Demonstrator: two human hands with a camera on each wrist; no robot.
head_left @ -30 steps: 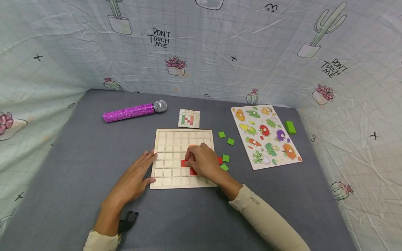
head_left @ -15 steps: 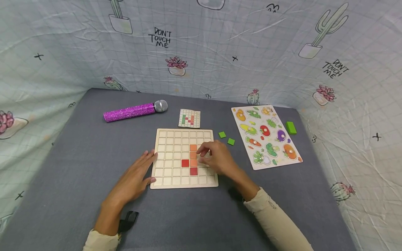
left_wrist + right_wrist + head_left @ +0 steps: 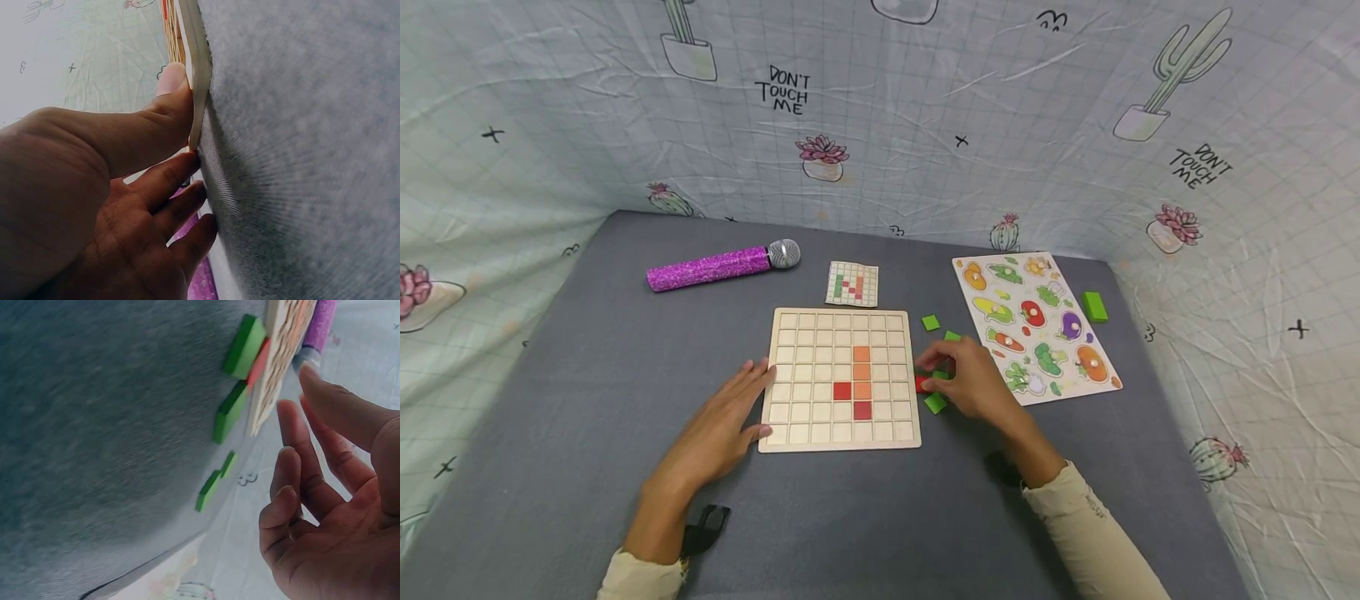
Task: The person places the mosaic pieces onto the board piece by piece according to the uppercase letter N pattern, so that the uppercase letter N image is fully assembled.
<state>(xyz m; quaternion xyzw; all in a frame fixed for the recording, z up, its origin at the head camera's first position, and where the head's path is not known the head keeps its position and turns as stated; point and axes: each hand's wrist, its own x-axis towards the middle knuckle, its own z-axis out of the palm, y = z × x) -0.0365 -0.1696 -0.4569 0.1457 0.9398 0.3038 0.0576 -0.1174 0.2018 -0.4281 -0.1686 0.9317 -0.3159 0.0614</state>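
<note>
Steadies grid board [image 3: 801, 375] at left edge with relaxed, uncurled left hand [image 3: 718, 425], probably against sliding; poises loose, empty right hand [image 3: 967, 380] by red tile [image 3: 919, 383], likely kept handy.

A purple microphone [image 3: 711, 267] lies at the left of the grey table [image 3: 850, 517], its silver head pointing right. Opposite, a vegetable puzzle [image 3: 1042, 334] sits at a slant, a green block [image 3: 1095, 307] near its right edge. Behind hangs pale cloth [image 3: 887, 100] printed with potted plants.
</note>
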